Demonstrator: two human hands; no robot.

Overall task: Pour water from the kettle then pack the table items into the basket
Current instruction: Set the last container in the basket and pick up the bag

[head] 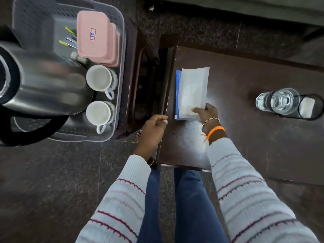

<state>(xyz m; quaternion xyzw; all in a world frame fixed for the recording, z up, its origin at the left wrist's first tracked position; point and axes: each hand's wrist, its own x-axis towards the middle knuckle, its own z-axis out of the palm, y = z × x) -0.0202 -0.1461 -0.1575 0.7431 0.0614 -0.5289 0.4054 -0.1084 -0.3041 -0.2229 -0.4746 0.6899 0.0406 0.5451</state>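
Packing step in hand; pouring looked done, judging by the filled glass (278,100) near the table's (245,137) right edge, with a dark holder (311,106) touching it.

Right hand (206,112) pinched the near end of the flat plastic pouches (192,92), a small stack lying at the table's left edge. Left hand (154,128) sat at that same edge, fingers curled; whether it held anything could not be told.

Basket (121,50) stood on the floor to the left, apart from the table. It held the kettle (43,81), 2 cups (100,78), pink boxes (95,35) and cutlery (70,40).

Next: lift pouches across the gap. Free space was scarce; a slot beside the boxes seemed likeliest.
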